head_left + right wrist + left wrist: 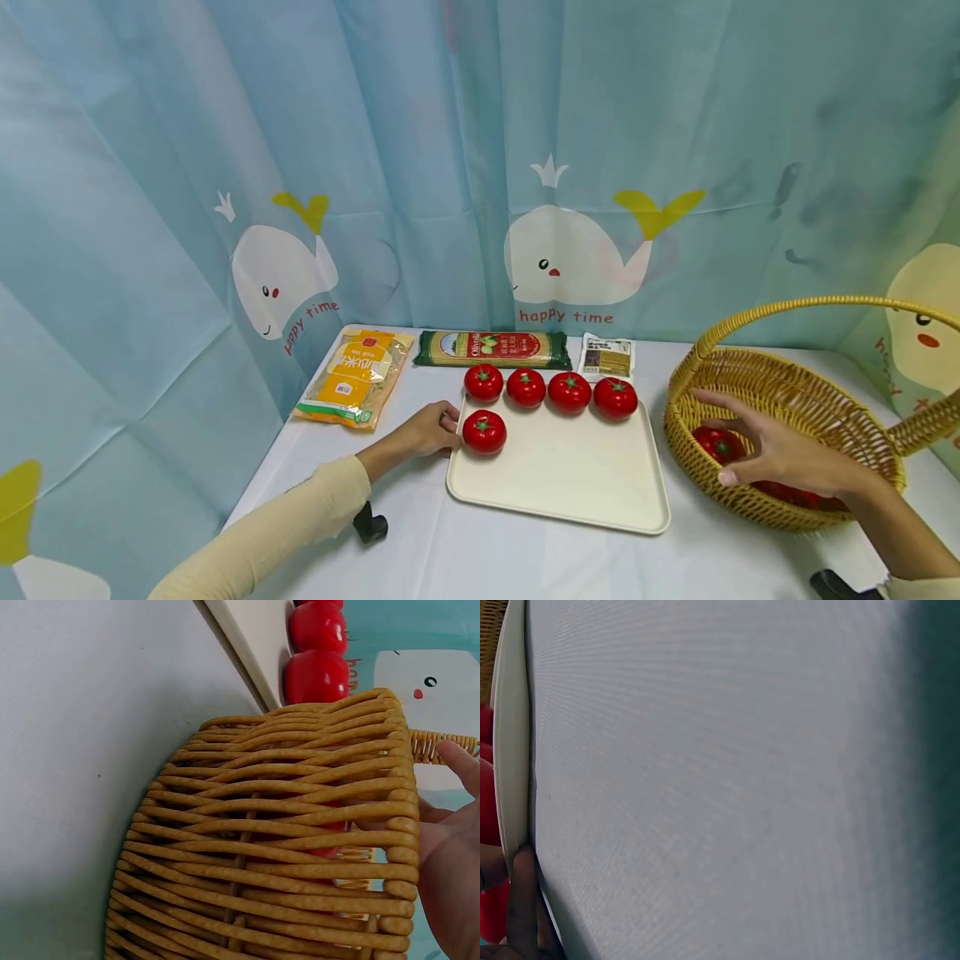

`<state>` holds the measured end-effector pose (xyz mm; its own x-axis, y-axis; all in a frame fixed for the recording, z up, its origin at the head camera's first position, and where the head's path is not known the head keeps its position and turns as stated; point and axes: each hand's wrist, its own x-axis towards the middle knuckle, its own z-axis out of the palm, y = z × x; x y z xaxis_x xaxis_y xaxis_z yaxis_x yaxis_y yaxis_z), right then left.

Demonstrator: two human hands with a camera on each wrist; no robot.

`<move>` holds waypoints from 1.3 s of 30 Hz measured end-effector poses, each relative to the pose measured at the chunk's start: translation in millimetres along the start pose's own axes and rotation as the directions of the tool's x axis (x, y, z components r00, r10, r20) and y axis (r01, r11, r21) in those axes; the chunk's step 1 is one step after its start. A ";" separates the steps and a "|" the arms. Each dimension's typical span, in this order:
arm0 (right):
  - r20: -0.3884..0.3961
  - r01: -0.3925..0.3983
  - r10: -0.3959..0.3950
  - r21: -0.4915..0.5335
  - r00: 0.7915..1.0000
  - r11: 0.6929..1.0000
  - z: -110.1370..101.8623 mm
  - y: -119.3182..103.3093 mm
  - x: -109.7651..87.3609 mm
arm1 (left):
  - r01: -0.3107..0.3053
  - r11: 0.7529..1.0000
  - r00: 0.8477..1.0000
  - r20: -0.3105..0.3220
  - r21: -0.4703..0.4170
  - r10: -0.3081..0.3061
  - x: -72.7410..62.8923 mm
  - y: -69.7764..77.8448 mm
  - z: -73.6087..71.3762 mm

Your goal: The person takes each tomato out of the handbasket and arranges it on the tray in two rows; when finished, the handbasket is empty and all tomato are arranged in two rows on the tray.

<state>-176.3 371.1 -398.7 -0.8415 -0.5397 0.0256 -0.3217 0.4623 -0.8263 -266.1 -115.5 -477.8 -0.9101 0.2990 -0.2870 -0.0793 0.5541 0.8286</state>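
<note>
My left hand [429,430] pinches the left rim of a cream tray [555,492], with a finger [523,900] against its outer side in the left wrist view. Just inside that rim sits a single tomato [484,432]. Several more red tomatoes [569,392] line the tray's back edge. On the right, my right hand [787,454] reaches into a wicker basket [693,467], thumb and fingers spread wide apart. Between them a tomato [720,444] shows in the basket, and other red ones lie partly hidden under the hand. In the right wrist view the basket's weave [262,840] covers part of the fingers.
Behind the tray lie a spaghetti pack [492,350] and a small white sachet [607,357]. An orange-and-clear food bag [352,377] is at the back left. The basket's tall handle [795,304] arches over its opening. A blue curtain [435,167] hangs behind the white table.
</note>
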 end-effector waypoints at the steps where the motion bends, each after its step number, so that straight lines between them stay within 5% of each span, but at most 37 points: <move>1: -0.008 -0.005 0.005 -0.009 1.000 1.000 -0.2 0.5 0.6 | 0.000 1.000 1.000 -0.001 0.000 0.000 0.0 -0.1 -0.1; 10: -0.129 0.015 -0.029 -0.103 0.991 0.995 -7.3 4.8 3.9 | 0.004 1.000 1.000 -0.001 -0.015 -0.004 0.0 -0.5 -0.4; 22: -0.161 -0.004 -0.018 -0.135 0.987 0.991 -41.2 1.4 5.8 | 0.008 1.000 1.000 -0.010 -0.011 -0.008 1.5 0.0 -1.2; 39: -0.057 -0.134 0.125 -0.204 0.991 0.970 -82.4 25.8 14.6 | 0.009 1.000 1.000 0.001 -0.006 -0.009 0.9 -0.6 -0.6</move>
<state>-232.6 433.1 -373.2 -0.8983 -0.4369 -0.0463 -0.2875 0.6643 -0.6900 -267.1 -116.0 -478.3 -0.9088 0.2953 -0.2948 -0.0897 0.5518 0.8292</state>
